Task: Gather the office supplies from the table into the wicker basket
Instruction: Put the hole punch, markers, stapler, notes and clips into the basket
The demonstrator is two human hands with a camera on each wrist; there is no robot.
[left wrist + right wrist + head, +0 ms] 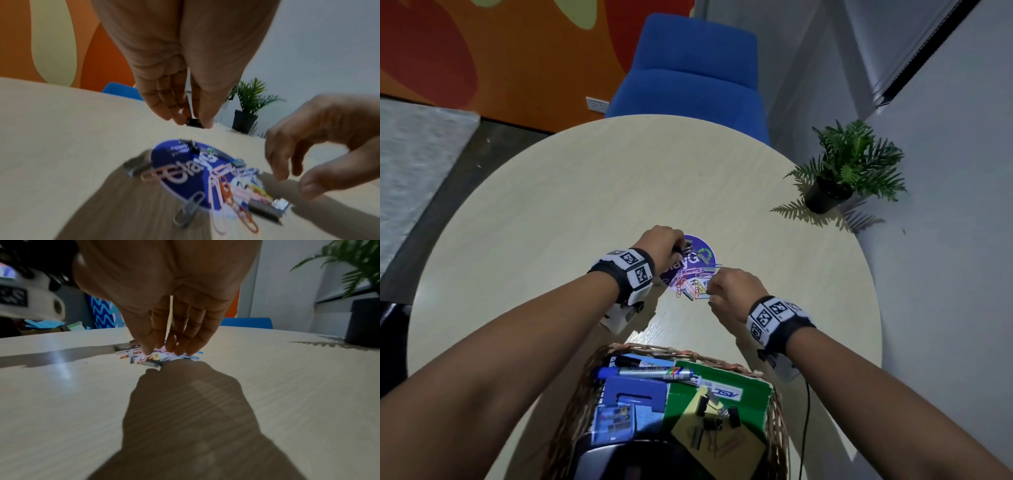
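A heap of coloured paper clips (693, 286) lies on a round purple disc (698, 253) in the middle of the table (585, 205). My left hand (681, 248) hovers over the disc's far edge and pinches a small black binder clip (194, 123) between thumb and fingertips. My right hand (710, 291) reaches down onto the near side of the paper clips (144, 356); its fingers (277, 165) and thumb stay apart and hold nothing. The wicker basket (654, 349) stands at the near edge, holding markers, a green box, a yellow note and black binder clips.
A potted fern (839, 178) stands at the table's right edge by the wall. A blue chair (688, 68) sits behind the far edge. Grey staple strips (263, 209) lie beside the disc. A black cable (806, 411) hangs from my right wrist.
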